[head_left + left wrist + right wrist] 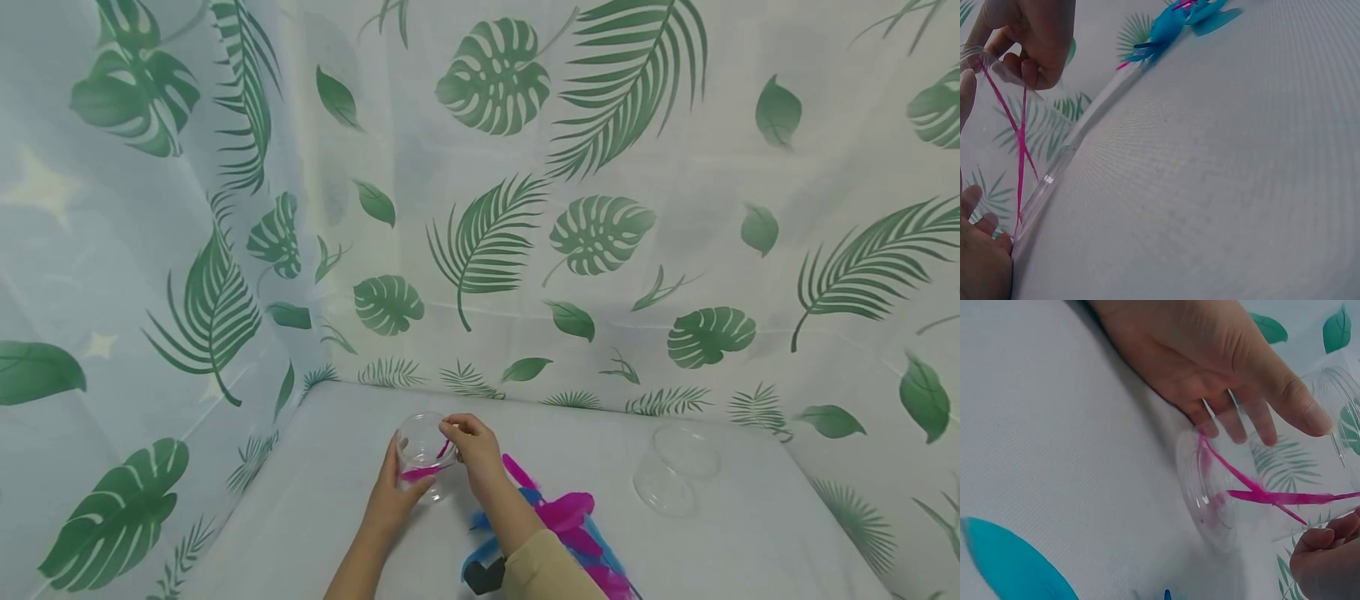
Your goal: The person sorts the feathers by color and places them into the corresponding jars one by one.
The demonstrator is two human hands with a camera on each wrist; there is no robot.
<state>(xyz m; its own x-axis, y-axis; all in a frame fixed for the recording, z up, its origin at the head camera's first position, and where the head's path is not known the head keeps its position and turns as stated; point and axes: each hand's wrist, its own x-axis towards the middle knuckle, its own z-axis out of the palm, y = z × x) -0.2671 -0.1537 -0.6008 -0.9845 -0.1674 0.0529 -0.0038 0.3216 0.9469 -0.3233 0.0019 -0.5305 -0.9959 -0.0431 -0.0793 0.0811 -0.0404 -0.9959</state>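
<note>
A clear plastic jar stands on the white table, its base right at the cloth in the right wrist view. My left hand holds it round the side, thumb in front and fingers behind. At the rim my right hand pinches a thin pink feather, which reaches down inside the jar. Another pink feather lies inside and crosses the first one. Through the clear wall, the left fingers show pressed on the far side.
Right of my right forearm lies a loose pile of pink and blue feathers, partly hidden by the beige sleeve. Farther right are a clear round container and a clear disc. Leaf-printed curtains enclose the table at the back and sides.
</note>
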